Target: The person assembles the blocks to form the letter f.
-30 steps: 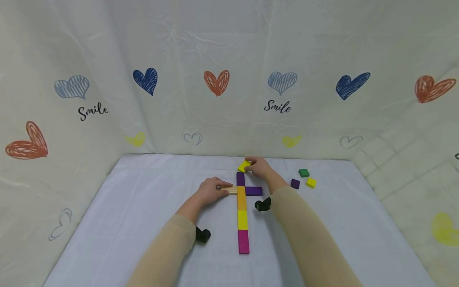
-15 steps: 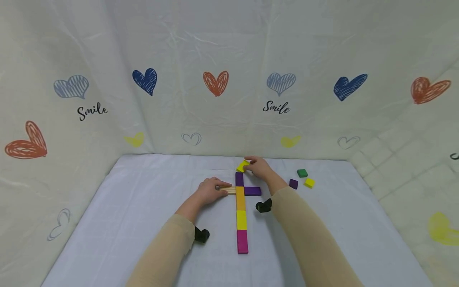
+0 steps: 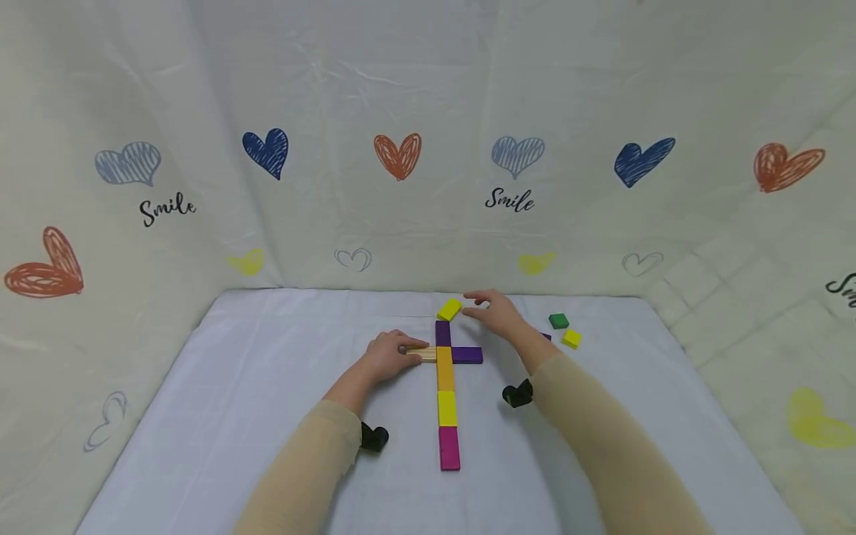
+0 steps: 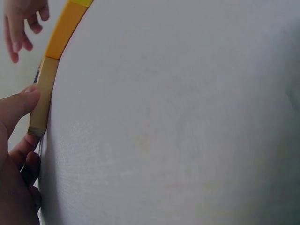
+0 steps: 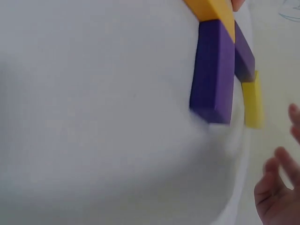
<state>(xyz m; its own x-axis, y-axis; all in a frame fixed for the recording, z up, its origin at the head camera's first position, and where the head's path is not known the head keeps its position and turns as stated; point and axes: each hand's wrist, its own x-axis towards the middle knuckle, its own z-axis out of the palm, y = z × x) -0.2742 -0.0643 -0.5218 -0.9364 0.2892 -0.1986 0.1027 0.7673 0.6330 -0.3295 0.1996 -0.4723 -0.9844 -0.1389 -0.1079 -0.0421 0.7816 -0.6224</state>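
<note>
A row of flat blocks runs away from me: magenta point(image 3: 449, 449), yellow point(image 3: 447, 409), orange point(image 3: 445, 370) and upright purple point(image 3: 443, 334). Another purple block point(image 3: 467, 355) sticks out to the right. On the left, a plain wooden block point(image 4: 43, 96) meets the orange one, and my left hand point(image 3: 389, 355) holds it between thumb and fingers. Slanting to the right, a yellow block point(image 3: 449, 309) lies at the far end, close to the upright purple one. My right hand point(image 3: 498, 312) hovers just right of that block, fingers spread and holding nothing.
Loose blocks lie at the back right: a green one point(image 3: 558, 321), a yellow one point(image 3: 571, 339) and a purple one point(image 3: 546, 336) mostly behind my right arm. Behind the white-covered table point(image 3: 267, 386) hangs a sheet point(image 3: 441, 230) printed with hearts.
My right hand has let go of the far yellow block and drawn back to the right. The left hand keeps its hold on the wooden block.
</note>
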